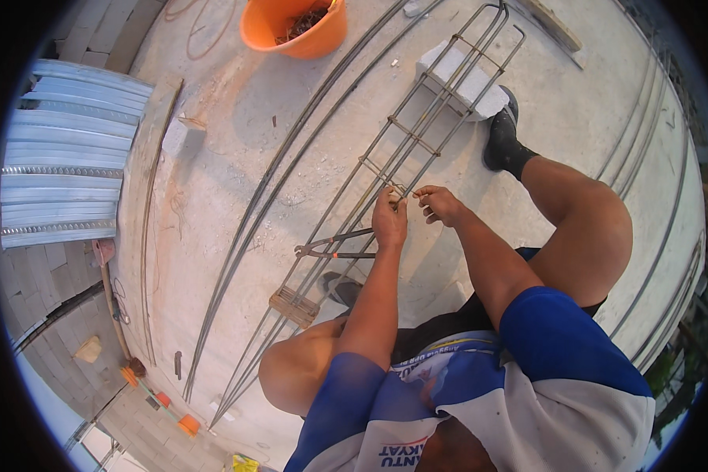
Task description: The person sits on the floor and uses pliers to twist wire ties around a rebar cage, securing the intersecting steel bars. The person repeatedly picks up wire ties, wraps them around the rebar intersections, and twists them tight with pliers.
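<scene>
A long cage of steel reinforcing bars [415, 134], tied with square stirrups, runs up and away before me. My left hand [389, 219] is closed at one stirrup, its fingertips at thin tie wire [399, 189] by the bars. Just right of it, my right hand [439, 205] pinches at the same spot, thumb and forefinger together; the wire between them is too fine to follow. Pincers [332, 244] with dark handles lie across the cage left of my left wrist. Their handle ends pass behind that hand and forearm, so I cannot tell whether it touches them.
A pale block [468, 82] props the cage's far end beside my right foot; a small wooden-looking block [293, 307] sits at its near part. Loose long bars [271, 169] lie on the left. Beyond are an orange bucket [311, 35], a white block [182, 139] and corrugated metal sheets [67, 149].
</scene>
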